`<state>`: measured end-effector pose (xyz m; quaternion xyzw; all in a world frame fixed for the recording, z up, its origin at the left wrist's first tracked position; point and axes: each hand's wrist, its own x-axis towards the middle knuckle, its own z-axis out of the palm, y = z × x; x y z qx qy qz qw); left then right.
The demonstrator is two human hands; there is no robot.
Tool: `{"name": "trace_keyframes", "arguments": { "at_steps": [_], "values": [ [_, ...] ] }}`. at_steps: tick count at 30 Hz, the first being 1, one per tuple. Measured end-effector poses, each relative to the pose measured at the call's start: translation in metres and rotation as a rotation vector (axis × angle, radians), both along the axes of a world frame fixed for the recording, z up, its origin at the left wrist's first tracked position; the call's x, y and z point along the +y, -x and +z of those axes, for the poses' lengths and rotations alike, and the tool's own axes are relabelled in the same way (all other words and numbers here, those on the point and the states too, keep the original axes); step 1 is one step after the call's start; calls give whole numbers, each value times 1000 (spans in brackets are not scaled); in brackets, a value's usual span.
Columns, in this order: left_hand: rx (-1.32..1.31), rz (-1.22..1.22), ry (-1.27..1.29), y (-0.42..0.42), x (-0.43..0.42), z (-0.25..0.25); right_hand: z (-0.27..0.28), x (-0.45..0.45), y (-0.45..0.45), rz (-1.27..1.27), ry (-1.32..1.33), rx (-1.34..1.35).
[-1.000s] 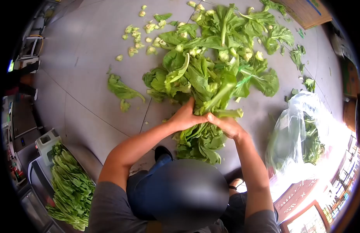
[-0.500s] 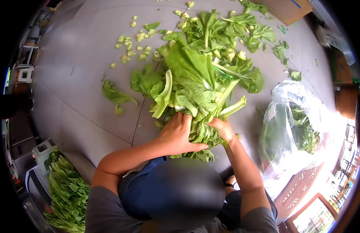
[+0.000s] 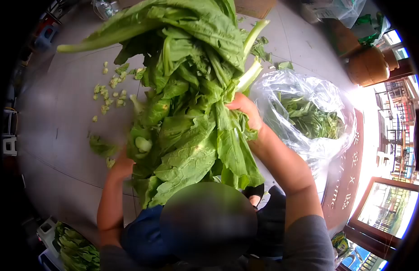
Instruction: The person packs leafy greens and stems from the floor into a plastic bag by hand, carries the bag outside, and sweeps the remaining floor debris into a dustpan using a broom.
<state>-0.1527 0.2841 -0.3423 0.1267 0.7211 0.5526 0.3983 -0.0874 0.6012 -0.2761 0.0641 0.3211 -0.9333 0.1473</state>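
Close to the camera I hold up a big bunch of leafy greens [image 3: 187, 108], its broad leaves flopping over and pale stalks sticking out at the left and upper right. My right hand [image 3: 246, 110] is closed on the right side of the bunch, thumb over the leaves. At the lower left, my left hand [image 3: 123, 163] supports the bunch from underneath; the leaves cover its fingers. A clear plastic bag [image 3: 273, 97] with more greens [image 3: 309, 115] inside stands beside my right forearm.
Small pale green buds [image 3: 105, 92] and a loose leaf [image 3: 102, 147] lie on the grey tiled floor [image 3: 56, 122]. A crate of greens [image 3: 76, 246] stands at the lower left. A cardboard box [image 3: 254, 7] is at the far side, a brown welcome mat [image 3: 347, 180] at the right.
Both hands have lifted the bunch off the floor towards the camera, and it now hides much of the scattered greens behind. The view has turned towards the right.
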Motion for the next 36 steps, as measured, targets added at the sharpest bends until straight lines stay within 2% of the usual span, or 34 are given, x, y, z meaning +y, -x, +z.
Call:
{"name": "trace_keyframes", "arguments": {
  "at_steps": [1, 4, 5, 6, 7, 8, 10, 11, 13, 15, 17, 18, 20, 22, 24, 25, 27, 29, 30, 33, 34, 35, 36],
  "values": [
    [9, 17, -124, -7, 4, 2, 15, 6, -3, -63, -14, -36],
    [-76, -97, 11, 0, 33, 17, 58, 28, -23, -200, -11, 80],
    [-104, -139, 58, 4, 45, 21, 66, 37, -31, -278, -23, 114],
    [-87, -165, 301, 13, 51, 25, 67, 52, -38, -314, 26, 138],
    [-37, -195, 316, 16, 62, 29, 70, 66, -45, -351, 78, 162],
    [13, -224, 332, 19, 73, 36, 75, 77, -59, -524, -14, 71],
    [79, -212, 301, 20, 98, 40, 67, 113, -81, -687, -90, 80],
    [117, -257, 335, 24, 112, 40, 57, 141, -90, -797, -134, -16],
    [193, -343, 410, 28, 151, 55, 53, 183, -115, -982, -242, 37],
    [296, -388, 354, 34, 195, 61, 40, 244, -148, -1021, -377, 169],
    [348, -380, 345, 43, 249, 60, 50, 272, -178, -1181, -483, 80],
    [420, -354, 227, 46, 274, 50, 57, 273, -185, -1178, -457, 97],
    [497, -428, 374, 42, 336, 57, 69, 284, -199, -1221, -431, 66],
    [715, -408, 299, 30, 390, 42, 52, 305, -214, -1226, -499, 122],
    [833, -566, 315, 12, 439, 48, 31, 332, -233, -1230, -462, 58],
    [889, -559, 304, 6, 459, 40, 21, 335, -229, -1325, -450, 68],
    [1005, -547, 284, -6, 499, 10, -1, 339, -234, -1303, -458, 14],
    [1125, -522, 291, -15, 530, -18, -32, 346, -245, -1281, -504, -95],
    [1190, -508, 300, -16, 543, -27, -20, 330, -237, -1355, -628, -355],
    [1197, -549, 408, -20, 571, -45, -88, 343, -276, -1226, -567, -177],
    [1306, -495, 417, -21, 573, -49, -96, 339, -286, -1126, -525, -254],
    [1154, -550, 391, -16, 578, -52, -103, 332, -296, -1127, -687, -337],
    [998, -603, 364, -9, 583, -44, -97, 320, -297, -1081, -739, -404]
  ]
}}
